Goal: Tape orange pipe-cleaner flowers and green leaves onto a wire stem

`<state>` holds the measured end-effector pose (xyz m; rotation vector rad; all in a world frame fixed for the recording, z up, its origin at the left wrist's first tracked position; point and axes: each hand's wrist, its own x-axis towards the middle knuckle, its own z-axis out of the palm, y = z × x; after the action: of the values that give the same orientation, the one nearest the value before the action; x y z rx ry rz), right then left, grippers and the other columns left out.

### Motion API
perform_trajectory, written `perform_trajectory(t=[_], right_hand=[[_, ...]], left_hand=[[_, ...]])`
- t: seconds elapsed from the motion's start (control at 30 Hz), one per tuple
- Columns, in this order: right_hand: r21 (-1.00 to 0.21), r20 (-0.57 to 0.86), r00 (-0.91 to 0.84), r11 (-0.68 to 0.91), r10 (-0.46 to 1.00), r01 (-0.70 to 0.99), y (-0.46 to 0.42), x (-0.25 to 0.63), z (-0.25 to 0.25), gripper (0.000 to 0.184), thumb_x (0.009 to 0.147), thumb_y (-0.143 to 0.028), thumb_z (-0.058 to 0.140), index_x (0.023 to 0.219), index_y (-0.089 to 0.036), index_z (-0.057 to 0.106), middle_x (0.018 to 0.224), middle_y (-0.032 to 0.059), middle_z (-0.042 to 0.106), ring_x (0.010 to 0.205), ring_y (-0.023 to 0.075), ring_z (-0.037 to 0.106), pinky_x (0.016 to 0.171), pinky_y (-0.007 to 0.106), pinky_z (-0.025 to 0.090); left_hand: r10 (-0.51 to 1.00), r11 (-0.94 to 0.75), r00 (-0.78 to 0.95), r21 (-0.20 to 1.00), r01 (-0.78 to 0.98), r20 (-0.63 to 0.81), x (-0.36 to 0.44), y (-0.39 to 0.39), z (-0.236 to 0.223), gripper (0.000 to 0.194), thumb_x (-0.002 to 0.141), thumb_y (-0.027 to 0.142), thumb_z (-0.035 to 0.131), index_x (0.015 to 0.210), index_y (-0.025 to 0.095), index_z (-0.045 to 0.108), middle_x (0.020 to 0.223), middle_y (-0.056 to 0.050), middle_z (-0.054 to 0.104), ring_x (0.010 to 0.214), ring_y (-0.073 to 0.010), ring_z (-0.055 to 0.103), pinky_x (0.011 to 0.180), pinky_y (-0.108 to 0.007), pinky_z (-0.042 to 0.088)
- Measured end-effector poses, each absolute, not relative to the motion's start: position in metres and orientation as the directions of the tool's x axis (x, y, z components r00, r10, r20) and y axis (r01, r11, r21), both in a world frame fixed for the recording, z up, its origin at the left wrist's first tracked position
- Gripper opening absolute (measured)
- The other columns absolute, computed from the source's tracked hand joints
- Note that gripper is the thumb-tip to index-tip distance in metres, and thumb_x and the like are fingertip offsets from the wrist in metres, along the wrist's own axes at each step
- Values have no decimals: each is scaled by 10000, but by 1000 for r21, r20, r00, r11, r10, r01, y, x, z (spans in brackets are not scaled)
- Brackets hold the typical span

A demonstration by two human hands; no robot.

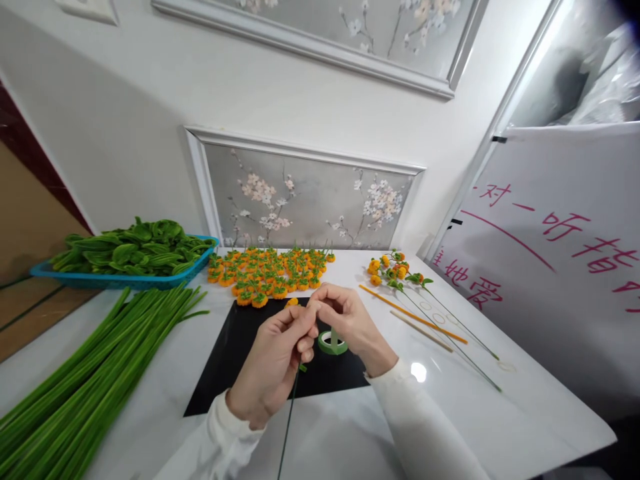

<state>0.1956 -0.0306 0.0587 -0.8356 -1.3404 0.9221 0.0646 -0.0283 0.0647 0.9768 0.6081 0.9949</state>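
My left hand (277,357) is closed around a thin green wire stem (287,427), which runs down toward the table's front edge. A bit of orange flower (292,303) shows just behind its fingers. My right hand (350,325) is pinched against the left fingertips; what lies between its fingers is hidden. Close below the right hand, a roll of green floral tape (333,343) sits on a black mat (230,360). A small piece of green (303,367) peeks out beside the left hand.
Many orange pompom flowers (270,273) lie behind the mat. At left are a blue tray (125,281) of green fuzzy leaves (145,247) and a bundle of green stems (95,380). Finished-looking flower stems (395,270), an orange stick (410,312) and a tan stick (420,330) lie right.
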Motion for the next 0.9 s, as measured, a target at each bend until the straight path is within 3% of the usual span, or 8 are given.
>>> perform_trajectory(t=[0.23, 0.47, 0.63, 0.73, 0.9], right_hand=[[-914, 309, -85, 271, 947, -301, -29, 200, 53, 227, 722, -387, 704, 751, -175, 629, 616, -20, 562, 535, 98, 472, 499, 217, 351], [-902, 354, -114, 307, 928, -305, -31, 198, 53, 212, 765, -366, 679, 764, -179, 579, 574, -31, 569, 485, 96, 514, 483, 211, 383], [-894, 366, -62, 332, 929, -301, -32, 194, 52, 212, 789, -357, 654, 759, -183, 538, 517, -62, 520, 414, 81, 491, 437, 193, 370], [-899, 360, -7, 345, 933, -268, -32, 194, 52, 227, 766, -352, 681, 735, -175, 543, 534, -64, 512, 432, 64, 474, 432, 172, 351], [-906, 316, -127, 260, 940, -333, -30, 200, 48, 220, 781, -372, 669, 797, -184, 558, 537, -52, 553, 435, 78, 500, 430, 178, 365]], left_hand=[[875, 189, 481, 885, -425, 44, 61, -34, 69, 238, 788, 262, 662, 611, 137, 564, 542, 30, 532, 414, -32, 329, 363, -127, 326], [874, 114, 479, 924, -365, 81, 65, -37, 66, 270, 855, 314, 566, 635, 160, 533, 521, 45, 504, 378, -36, 282, 326, -137, 300], [886, 2, 449, 967, -254, 116, 65, -36, 62, 261, 848, 373, 570, 693, 163, 571, 580, 31, 536, 413, -61, 405, 394, -190, 411], [893, 10, 438, 970, -242, 100, 63, -35, 62, 190, 796, 331, 650, 720, 170, 584, 541, 47, 518, 433, -73, 445, 440, -203, 444], [865, 54, 492, 955, -291, 102, 61, -38, 64, 223, 833, 293, 597, 656, 157, 600, 569, 14, 561, 429, -67, 442, 456, -205, 452]])
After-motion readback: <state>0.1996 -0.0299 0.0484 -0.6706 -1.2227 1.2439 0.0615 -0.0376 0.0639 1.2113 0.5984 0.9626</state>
